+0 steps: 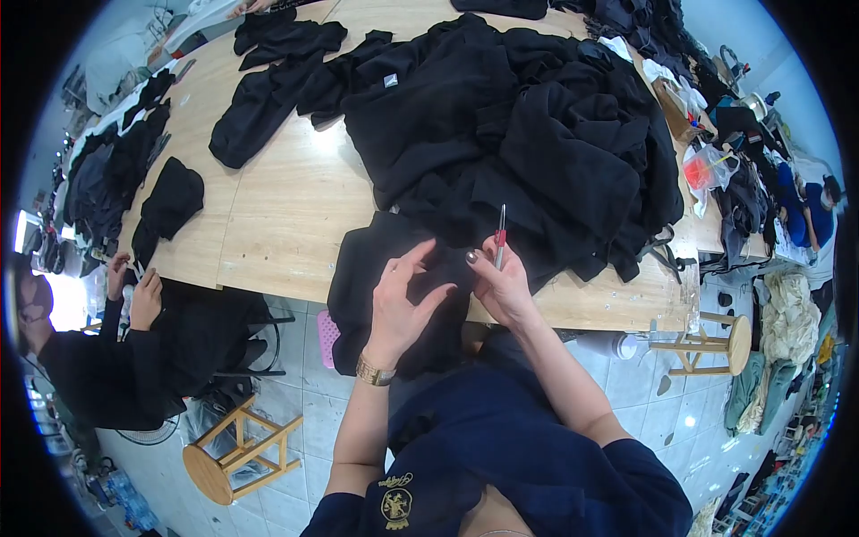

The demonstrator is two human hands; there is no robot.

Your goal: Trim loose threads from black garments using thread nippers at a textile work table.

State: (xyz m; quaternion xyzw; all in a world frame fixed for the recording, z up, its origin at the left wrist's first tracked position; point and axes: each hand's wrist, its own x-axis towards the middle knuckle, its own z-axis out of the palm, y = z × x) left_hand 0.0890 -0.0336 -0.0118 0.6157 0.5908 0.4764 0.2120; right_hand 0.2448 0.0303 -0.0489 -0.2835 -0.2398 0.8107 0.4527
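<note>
My left hand (402,304) is open, fingers curved and apart, over a black garment (367,268) that hangs off the near table edge toward my lap. Nothing shows between its fingers. To its right, my right hand (504,286) is closed around a slim tool with a pointed metal tip and red grip (501,237); whether it is a pair of thread snips or a seam ripper I cannot tell. The tip points away from me. Just beyond both hands lies a large heap of black garments (573,134), one with a small white label (390,80).
More black pieces (259,112) lie on the wooden table (286,215). A co-worker (107,349) sits at the left, hands raised near a black piece. Wooden stools stand left (215,465) and right (739,344). A plastic bag with a red drink (702,172) is at the right edge.
</note>
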